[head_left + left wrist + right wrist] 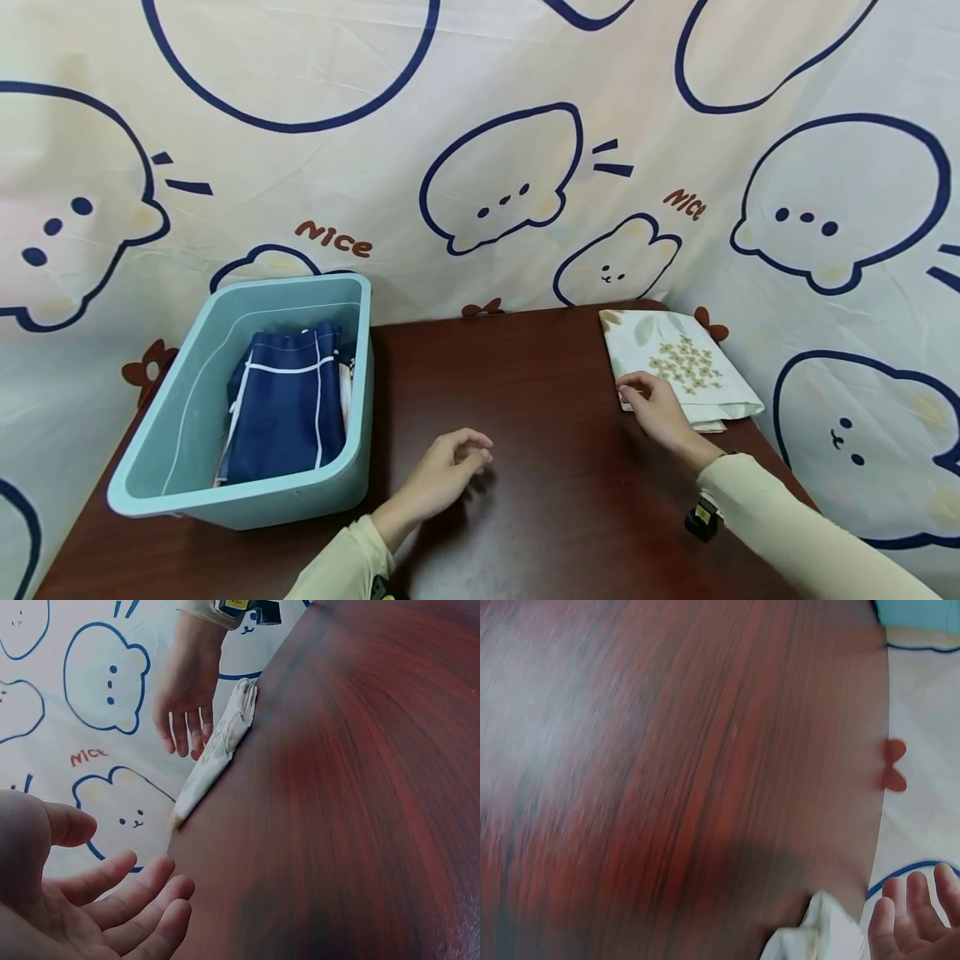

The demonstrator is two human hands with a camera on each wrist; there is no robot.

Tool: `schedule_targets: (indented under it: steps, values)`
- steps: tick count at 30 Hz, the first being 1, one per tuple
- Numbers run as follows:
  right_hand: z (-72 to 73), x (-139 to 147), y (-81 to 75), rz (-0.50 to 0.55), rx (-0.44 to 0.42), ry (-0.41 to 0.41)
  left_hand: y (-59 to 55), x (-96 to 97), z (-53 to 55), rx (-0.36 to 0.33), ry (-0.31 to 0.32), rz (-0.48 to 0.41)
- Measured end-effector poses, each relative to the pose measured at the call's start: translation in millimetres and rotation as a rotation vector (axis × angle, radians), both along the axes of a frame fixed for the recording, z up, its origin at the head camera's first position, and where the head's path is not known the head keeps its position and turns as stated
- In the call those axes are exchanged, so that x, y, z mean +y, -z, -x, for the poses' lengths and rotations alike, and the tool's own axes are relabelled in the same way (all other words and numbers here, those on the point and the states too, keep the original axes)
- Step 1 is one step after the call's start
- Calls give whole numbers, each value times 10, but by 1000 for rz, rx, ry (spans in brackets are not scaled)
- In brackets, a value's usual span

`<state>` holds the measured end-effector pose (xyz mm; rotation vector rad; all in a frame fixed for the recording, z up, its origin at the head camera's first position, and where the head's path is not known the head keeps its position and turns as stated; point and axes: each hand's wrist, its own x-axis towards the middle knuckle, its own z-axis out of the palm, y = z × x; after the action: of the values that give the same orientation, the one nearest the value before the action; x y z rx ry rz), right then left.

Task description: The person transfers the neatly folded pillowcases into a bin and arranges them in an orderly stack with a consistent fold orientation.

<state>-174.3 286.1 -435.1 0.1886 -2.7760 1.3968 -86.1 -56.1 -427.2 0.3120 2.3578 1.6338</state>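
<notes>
A folded white cloth [660,350] with a yellow-green flower and leaf print lies at the right end of the table. My right hand [660,417] is over the cloth's near left edge in the head view, its fingers loosely bent. From the left wrist view, the right hand [187,712] hangs above the cloth [217,754] with fingers extended and nothing held. Only a corner of the cloth [817,934] shows in the right wrist view. My left hand [442,475] hovers over the middle of the table, relaxed and holding nothing; its fingers [139,900] spread apart.
To the left, a light-blue plastic bin [360,442] stands on the dark red-brown wooden table [510,367]. Folded navy fabric with white lines [288,408] lies inside, over other pieces. A printed white curtain [480,83] hangs behind and at the sides.
</notes>
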Motion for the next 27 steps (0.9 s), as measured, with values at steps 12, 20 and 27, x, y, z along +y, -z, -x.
schedule_targets:
  steps: [12, 20, 27]
  values:
    - [209, 319, 128, -236, -23, 119, 69, 148, 40, -24, 47, -44]
    - [231, 436, 237, -577, -130, 4, 86, 164, 43, -34, 47, -62]
    - [296, 481, 329, -660, -93, -10, 109, 124, 32, -56, 32, -86]
